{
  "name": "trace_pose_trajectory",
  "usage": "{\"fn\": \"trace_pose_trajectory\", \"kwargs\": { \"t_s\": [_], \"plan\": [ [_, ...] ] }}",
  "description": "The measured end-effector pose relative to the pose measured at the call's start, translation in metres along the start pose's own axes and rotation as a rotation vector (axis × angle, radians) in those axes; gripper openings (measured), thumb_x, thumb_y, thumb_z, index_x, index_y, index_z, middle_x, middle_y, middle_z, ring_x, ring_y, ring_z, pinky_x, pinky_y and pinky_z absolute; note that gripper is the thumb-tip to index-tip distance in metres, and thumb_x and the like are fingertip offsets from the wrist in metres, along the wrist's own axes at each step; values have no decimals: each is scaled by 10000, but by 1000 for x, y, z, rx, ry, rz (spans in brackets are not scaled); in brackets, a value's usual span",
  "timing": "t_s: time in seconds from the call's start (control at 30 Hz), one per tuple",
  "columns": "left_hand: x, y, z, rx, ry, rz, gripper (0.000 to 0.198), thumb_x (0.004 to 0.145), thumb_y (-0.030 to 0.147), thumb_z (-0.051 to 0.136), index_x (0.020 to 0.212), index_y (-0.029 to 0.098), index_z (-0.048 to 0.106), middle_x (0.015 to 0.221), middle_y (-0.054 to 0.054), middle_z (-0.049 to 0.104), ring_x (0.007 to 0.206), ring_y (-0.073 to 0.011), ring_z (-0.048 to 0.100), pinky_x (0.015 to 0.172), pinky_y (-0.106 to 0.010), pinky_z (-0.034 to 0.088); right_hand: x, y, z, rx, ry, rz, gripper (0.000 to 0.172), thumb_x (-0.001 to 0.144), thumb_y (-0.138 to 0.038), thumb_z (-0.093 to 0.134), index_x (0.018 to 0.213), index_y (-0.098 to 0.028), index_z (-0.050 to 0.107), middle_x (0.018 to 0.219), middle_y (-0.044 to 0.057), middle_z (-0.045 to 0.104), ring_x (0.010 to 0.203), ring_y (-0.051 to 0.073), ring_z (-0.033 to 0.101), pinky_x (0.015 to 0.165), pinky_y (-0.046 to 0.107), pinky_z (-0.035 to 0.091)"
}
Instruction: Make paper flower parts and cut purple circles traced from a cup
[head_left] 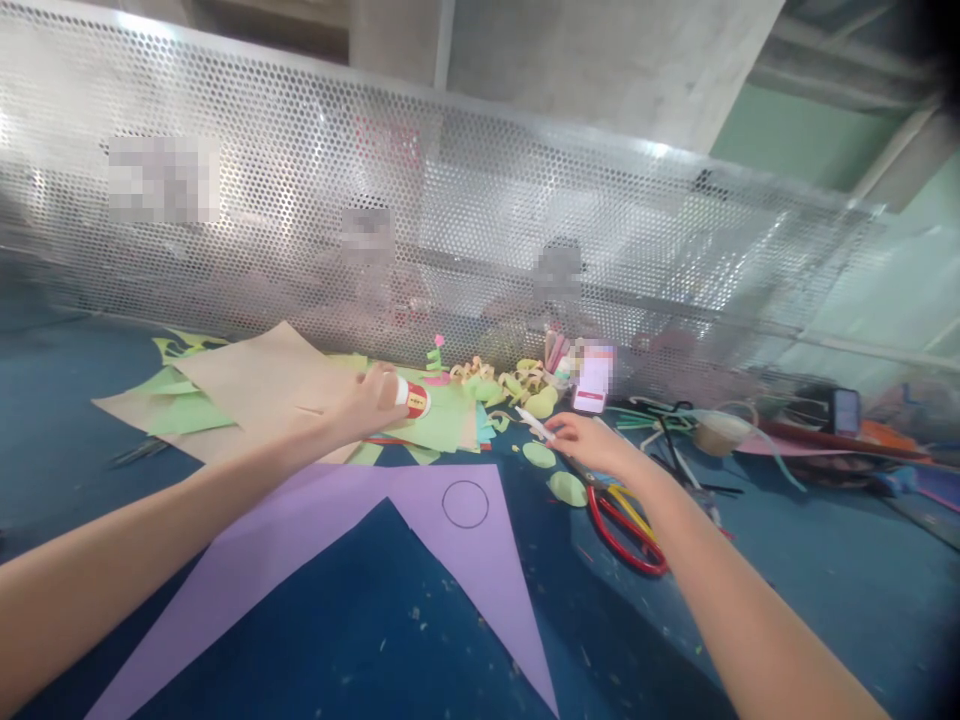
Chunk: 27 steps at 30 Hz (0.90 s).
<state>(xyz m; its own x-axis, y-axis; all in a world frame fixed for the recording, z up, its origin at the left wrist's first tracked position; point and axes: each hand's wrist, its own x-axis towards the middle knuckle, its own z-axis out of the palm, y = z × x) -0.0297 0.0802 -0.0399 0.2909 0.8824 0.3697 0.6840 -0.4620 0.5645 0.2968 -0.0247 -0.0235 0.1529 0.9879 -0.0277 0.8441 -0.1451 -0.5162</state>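
Note:
My left hand (373, 388) is closed round a small white container with a red end (415, 399), above green and tan paper sheets. Between the fingers of my right hand (589, 440) is a slim white pen (532, 422), its tip pointing up and left. Nearest to me lies a purple paper sheet (450, 560) with a deep angular notch cut out of it. A single dark circle (466, 504) is drawn near its upper right corner. Red-handled scissors (626, 545) rest partly beneath my right forearm, beside pale green paper discs (568, 489).
A perforated metal screen (480, 220) runs along the back of the blue table (337, 640); people show dimly through it. Curled paper pieces (517, 385) and a lit phone (594, 378) lie before it. Pipe cleaners (667, 425) and a brown cup (716, 432) are at right.

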Motion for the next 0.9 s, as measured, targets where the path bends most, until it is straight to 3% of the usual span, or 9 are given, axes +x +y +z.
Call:
{"fn": "trace_pose_trajectory", "kwargs": {
  "t_s": [0.1,0.17,0.23,0.3,0.4,0.5,0.6,0.77,0.9],
  "plan": [
    [0,0,-5,140,137,38,578,677,461,584,1124,121,450,1101,-144,473,1162,-353,368,958,-506,314,0,-4,12,-109,46,14,274,759,-203,580,1025,-143,604,905,91,698,786,203,641,711,273,439],
    [-4,6,-7,218,255,186,555,681,390,588,1143,112,459,1172,-159,435,1184,-340,348,993,-489,275,1,-8,19,-163,70,17,290,767,-240,584,1037,-137,599,946,105,687,813,207,638,710,263,432],
    [-11,18,-6,230,261,368,417,732,308,535,1114,141,505,1137,-126,478,1137,-291,404,993,-450,292,1,-13,20,-213,86,16,292,771,-269,588,1036,-147,597,993,101,674,859,201,630,732,249,423],
    [-21,34,-2,187,79,498,193,778,264,475,901,172,592,945,-75,571,983,-237,505,926,-392,369,-2,-16,10,-268,87,32,241,777,-270,579,987,-158,612,999,97,668,897,203,617,755,251,414],
    [-41,52,8,122,-266,545,201,804,265,445,843,179,623,858,-56,623,861,-195,562,834,-317,430,-16,-15,-21,-348,8,132,96,740,-216,595,783,-146,645,848,105,687,853,226,620,734,284,425],
    [-56,58,14,169,-360,483,399,737,322,526,1096,152,565,1036,-103,600,1018,-261,522,899,-378,405,-35,-5,-52,-366,-182,324,115,658,-161,648,554,-132,609,598,86,654,675,225,644,630,297,470],
    [-60,56,16,186,-463,406,572,695,322,550,1233,146,473,1114,-125,564,1093,-292,485,889,-386,416,-47,7,-65,-319,-331,484,135,634,-180,680,536,-131,602,578,73,654,610,199,654,575,279,508],
    [-42,49,11,65,-573,325,551,664,348,603,1188,194,532,1124,-90,578,1045,-266,528,873,-349,424,-44,16,-57,-286,-478,572,221,549,-292,763,551,-137,605,618,74,676,679,202,675,599,276,531],
    [-23,47,-3,-244,-636,181,444,694,377,621,1099,197,598,1051,-68,638,973,-250,583,812,-318,455,-36,13,-44,-375,-513,598,256,460,-298,800,488,-161,584,564,71,648,655,245,670,563,335,528]
  ]
}}
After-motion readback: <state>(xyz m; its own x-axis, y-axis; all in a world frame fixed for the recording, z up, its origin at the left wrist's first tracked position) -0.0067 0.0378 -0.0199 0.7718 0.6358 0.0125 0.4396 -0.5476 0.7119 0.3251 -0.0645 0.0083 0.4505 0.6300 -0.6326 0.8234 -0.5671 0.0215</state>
